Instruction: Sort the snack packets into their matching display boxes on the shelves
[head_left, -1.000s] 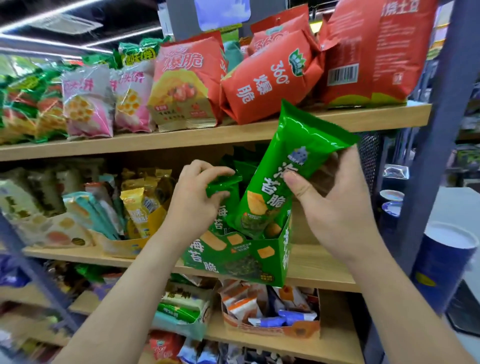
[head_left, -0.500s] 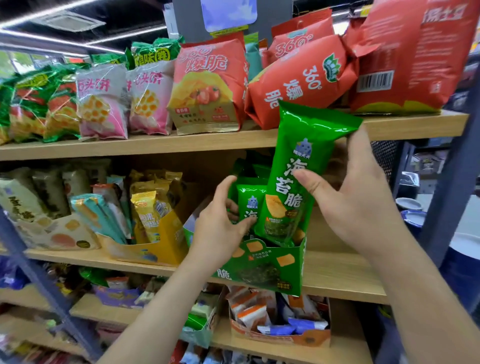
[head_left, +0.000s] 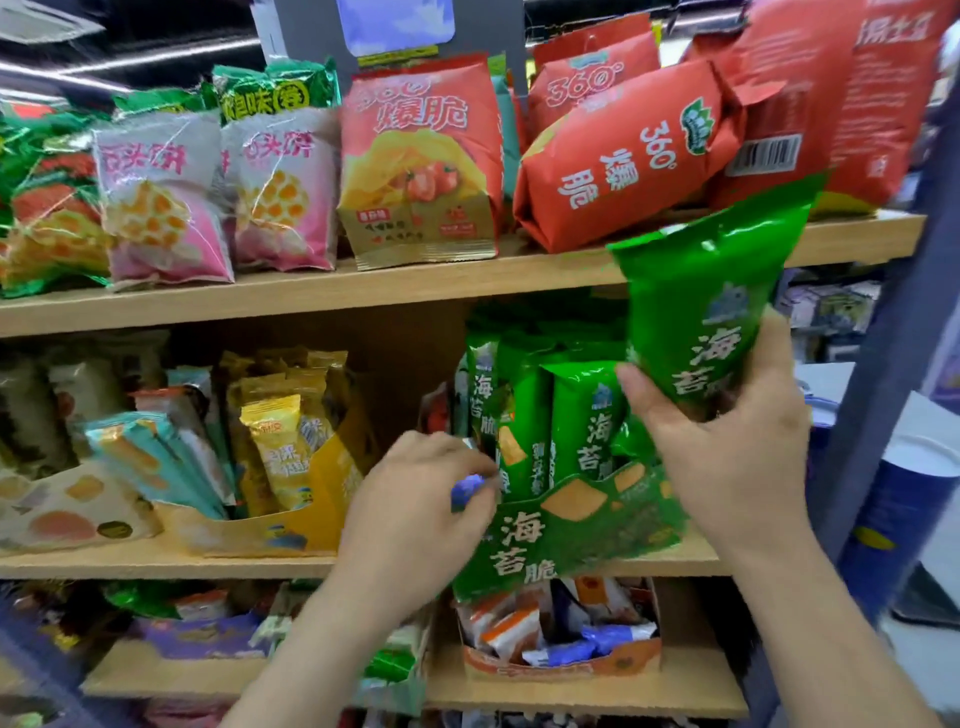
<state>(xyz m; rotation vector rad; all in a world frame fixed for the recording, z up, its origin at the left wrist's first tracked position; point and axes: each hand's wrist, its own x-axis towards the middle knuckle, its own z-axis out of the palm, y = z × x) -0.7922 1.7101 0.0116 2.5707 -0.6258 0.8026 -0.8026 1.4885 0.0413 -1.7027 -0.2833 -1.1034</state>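
A green seaweed-crisp packet (head_left: 701, 312) is held upright by my right hand (head_left: 727, 452), which grips its lower end above the right side of the green display box (head_left: 571, 530) on the middle shelf. Several matching green packets (head_left: 582, 415) stand upright in that box. My left hand (head_left: 415, 499) is at the box's left front corner, fingers curled around a small blue packet (head_left: 466, 490), which is blurred and mostly hidden.
A yellow display box (head_left: 311, 519) of gold and teal packets stands left of the green one. Big red bags (head_left: 623, 156) crowd the upper shelf. A box of orange and blue packets (head_left: 561, 639) sits below. A blue upright post (head_left: 883, 364) bounds the right side.
My right hand has carried the green packet up and to the right, away from the box. My left hand dropped from the packets inside to the box's left front corner, now around something blue.
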